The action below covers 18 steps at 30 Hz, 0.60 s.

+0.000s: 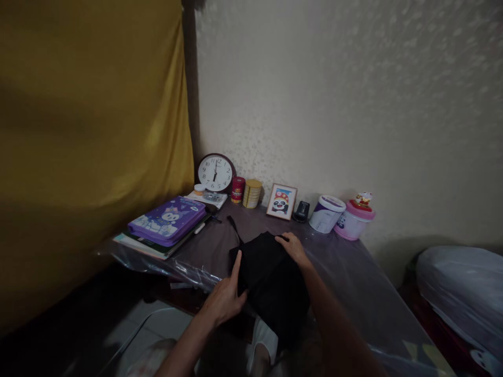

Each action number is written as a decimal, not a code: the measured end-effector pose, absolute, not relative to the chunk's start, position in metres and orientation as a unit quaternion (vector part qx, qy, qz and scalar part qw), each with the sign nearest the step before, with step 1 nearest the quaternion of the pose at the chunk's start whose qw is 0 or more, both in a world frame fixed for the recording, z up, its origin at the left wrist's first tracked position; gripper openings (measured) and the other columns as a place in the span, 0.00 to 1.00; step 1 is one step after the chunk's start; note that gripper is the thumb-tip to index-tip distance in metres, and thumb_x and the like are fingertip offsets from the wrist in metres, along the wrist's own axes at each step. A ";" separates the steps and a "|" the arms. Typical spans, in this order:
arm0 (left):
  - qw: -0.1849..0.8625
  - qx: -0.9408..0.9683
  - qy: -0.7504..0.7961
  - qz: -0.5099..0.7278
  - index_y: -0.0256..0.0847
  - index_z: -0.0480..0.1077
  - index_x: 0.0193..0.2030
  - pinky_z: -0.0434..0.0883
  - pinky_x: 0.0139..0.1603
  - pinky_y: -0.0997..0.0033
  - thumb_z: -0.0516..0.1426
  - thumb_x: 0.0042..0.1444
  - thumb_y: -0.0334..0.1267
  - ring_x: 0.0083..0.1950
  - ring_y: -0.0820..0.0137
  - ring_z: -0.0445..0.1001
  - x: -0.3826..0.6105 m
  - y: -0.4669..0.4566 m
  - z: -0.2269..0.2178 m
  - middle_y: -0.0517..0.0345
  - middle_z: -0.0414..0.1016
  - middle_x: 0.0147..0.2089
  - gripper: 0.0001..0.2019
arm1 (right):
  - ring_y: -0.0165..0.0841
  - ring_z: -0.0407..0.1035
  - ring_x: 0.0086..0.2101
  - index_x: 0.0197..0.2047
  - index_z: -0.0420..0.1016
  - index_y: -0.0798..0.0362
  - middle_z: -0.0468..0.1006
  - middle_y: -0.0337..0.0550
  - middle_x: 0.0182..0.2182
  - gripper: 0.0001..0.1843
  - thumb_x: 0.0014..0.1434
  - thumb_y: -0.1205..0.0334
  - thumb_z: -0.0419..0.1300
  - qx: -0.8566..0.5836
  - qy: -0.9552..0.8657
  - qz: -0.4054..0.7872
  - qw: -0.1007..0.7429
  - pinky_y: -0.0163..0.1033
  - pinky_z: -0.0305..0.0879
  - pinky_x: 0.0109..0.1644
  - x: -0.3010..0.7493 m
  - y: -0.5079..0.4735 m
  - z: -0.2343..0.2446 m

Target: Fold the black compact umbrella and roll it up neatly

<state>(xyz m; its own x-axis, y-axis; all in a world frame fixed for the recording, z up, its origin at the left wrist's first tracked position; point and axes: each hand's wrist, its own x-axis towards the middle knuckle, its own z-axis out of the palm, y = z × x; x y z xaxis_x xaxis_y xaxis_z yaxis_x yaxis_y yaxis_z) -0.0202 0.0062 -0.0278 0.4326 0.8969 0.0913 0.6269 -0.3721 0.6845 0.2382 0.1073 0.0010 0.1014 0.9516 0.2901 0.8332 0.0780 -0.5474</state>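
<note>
A black cloth piece (pixel 271 277) with a thin strap (pixel 234 229) lies over the front of the table and hangs down toward my lap. I cannot make out whether it is a bag or a garment. My left hand (pixel 226 298) holds its left edge, the index finger stretched up along the fabric and the thumb bent below; the other fingers are partly hidden. At the upper right corner, my right hand (pixel 291 247) pinches the cloth between thumb and fingers. The strap trails from the far left corner onto the tabletop.
The plastic-covered table (pixel 346 283) meets the wall. A purple case (pixel 168 220) rests on books at left. Behind stand a clock (pixel 215 173), a red can (pixel 238 190), a yellow can (pixel 252 193), a panda picture (pixel 282 201), a white tub (pixel 327 214) and a pink tub (pixel 352 222).
</note>
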 end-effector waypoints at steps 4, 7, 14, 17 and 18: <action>0.304 0.799 0.463 0.236 0.39 0.19 0.63 0.64 0.33 0.73 0.51 0.53 0.36 0.33 0.66 0.73 -0.021 0.003 -0.022 0.54 0.74 0.35 0.44 | 0.35 0.67 0.36 0.31 0.75 0.52 0.73 0.43 0.33 0.13 0.51 0.52 0.55 -0.682 -0.658 0.090 0.305 0.38 0.59 0.42 0.237 0.110 0.000; 0.281 0.829 0.430 0.219 0.48 0.26 0.64 0.64 0.40 0.72 0.53 0.50 0.33 0.43 0.66 0.72 -0.022 0.003 -0.021 0.53 0.71 0.46 0.43 | 0.35 0.67 0.36 0.31 0.75 0.51 0.74 0.43 0.33 0.13 0.51 0.52 0.55 -0.687 -0.656 0.084 0.301 0.38 0.59 0.41 0.236 0.111 -0.001; 0.256 0.845 0.434 0.177 0.54 0.39 0.64 0.62 0.50 0.68 0.50 0.51 0.32 0.51 0.65 0.67 -0.022 0.008 -0.035 0.54 0.65 0.53 0.36 | 0.36 0.67 0.38 0.37 0.73 0.50 0.73 0.43 0.37 0.11 0.52 0.56 0.55 -0.688 -0.654 0.063 0.309 0.39 0.60 0.42 0.229 0.105 0.000; 0.273 0.842 0.421 0.199 0.51 0.39 0.65 0.61 0.52 0.68 0.51 0.50 0.32 0.53 0.65 0.66 -0.022 0.010 -0.040 0.54 0.65 0.55 0.36 | 0.38 0.64 0.43 0.42 0.70 0.50 0.71 0.45 0.42 0.12 0.53 0.58 0.54 -0.669 -0.664 -0.010 0.335 0.42 0.58 0.46 0.221 0.094 0.014; 0.276 0.840 0.419 0.205 0.49 0.38 0.65 0.61 0.52 0.68 0.51 0.50 0.32 0.53 0.65 0.66 -0.022 0.011 -0.041 0.54 0.65 0.55 0.37 | 0.39 0.63 0.44 0.42 0.70 0.50 0.71 0.46 0.43 0.12 0.54 0.59 0.53 -0.646 -0.680 -0.045 0.343 0.43 0.57 0.47 0.218 0.090 0.021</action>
